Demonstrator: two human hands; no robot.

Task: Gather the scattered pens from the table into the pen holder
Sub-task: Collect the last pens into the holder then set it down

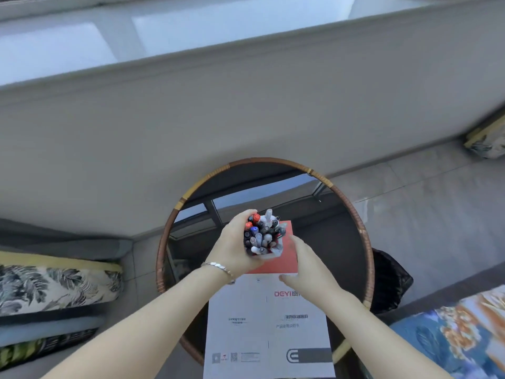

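Note:
A tight bundle of several pens (263, 234), with red, blue, black and white caps, stands upright over the round glass table (352, 214). My left hand (235, 247) is wrapped around the bundle from the left; whatever holder is under the pens is hidden by my fingers. My right hand (306, 263) hovers just to the right of the bundle, fingers spread, touching nothing that I can see. A silver bracelet (218, 268) sits on my left wrist.
A white booklet with a red top panel (267, 324) lies on the table and hangs over its near edge. Leaf-print cushions (54, 285) lie at the left, a blue floral cushion (459, 332) at the right. A dark woven bin (388, 280) stands beside the table.

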